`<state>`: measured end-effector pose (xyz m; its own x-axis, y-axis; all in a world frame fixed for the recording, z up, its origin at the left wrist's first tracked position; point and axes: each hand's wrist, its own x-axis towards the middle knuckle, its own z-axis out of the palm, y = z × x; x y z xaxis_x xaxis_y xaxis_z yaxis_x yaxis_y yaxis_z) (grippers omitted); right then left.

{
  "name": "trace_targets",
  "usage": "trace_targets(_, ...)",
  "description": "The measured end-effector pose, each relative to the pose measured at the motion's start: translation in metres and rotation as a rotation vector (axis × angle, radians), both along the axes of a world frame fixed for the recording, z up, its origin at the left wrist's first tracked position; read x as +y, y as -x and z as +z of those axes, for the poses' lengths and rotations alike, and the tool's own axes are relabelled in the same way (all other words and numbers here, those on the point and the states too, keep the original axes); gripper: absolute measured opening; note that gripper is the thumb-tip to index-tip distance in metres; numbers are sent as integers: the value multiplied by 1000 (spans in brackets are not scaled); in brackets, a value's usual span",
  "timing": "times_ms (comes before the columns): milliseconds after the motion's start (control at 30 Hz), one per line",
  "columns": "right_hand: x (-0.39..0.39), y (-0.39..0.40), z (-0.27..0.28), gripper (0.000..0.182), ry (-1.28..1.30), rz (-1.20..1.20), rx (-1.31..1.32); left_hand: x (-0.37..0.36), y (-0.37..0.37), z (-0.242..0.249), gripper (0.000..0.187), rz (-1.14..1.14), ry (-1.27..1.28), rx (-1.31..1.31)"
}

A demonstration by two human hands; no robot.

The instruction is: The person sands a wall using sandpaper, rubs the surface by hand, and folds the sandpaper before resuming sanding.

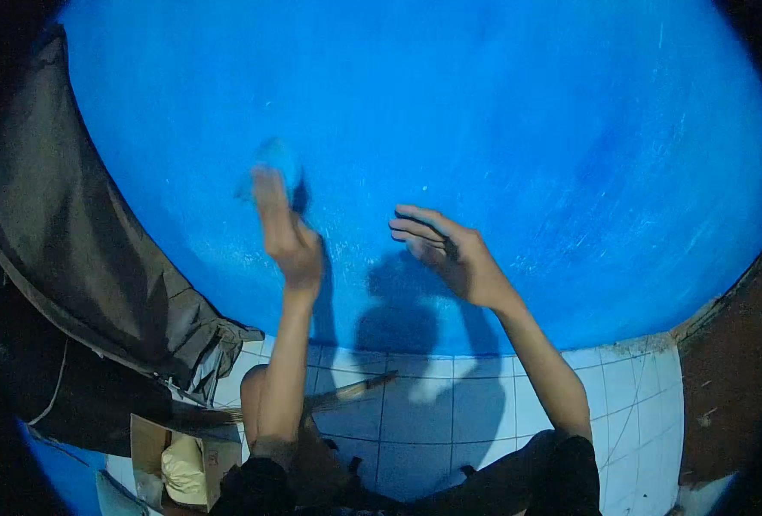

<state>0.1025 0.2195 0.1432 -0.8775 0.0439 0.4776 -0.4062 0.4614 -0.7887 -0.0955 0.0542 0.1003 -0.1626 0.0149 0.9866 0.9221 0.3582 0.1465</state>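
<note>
Up on the blue wall (pixel 501 129), left hand (pixel 288 232) presses a blurred blue pad (pixel 271 163) at its fingertips.

Dim bluish fisheye view, dark corners, hard shadows, slight blur.

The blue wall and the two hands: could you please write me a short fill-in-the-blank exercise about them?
1. The left hand presses a small ____-coloured pad to the wall.
2. The right hand has its fingers spread and holds ____.
3. Below the wall, the floor is covered in white ____.
4. A cardboard ____ sits at the lower left.

Missing words: blue; nothing; tiles; box
</note>
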Motion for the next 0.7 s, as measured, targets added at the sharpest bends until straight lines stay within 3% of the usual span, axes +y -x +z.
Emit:
trace_targets(133,-1,-4,12,43,-28,-55,15,1,-7,4,52,64,-92,-29)
trace_targets(267,7,-3,9,43,39,-57,48,18,-25,-21,60,-96,140,34)
trace_targets(333,12,-9,13,45,-429,-232,133,16,-20,-20,67,-119,239,78)
trace_targets(433,9,-18,19,48,-513,-228,227,-1,2,-5,65,-75,138,75)
trace_targets(500,11,-19,18,47,-499,-236,218,-11,13,12,61,11,-98,-16)
trace_targets(600,16,-20,15,48,-471,-233,205,-2,2,8,55,14,-137,-61)
trace_targets(700,13,-17,13,48,-454,-219,209,17,-29,-17,58,-105,124,24)
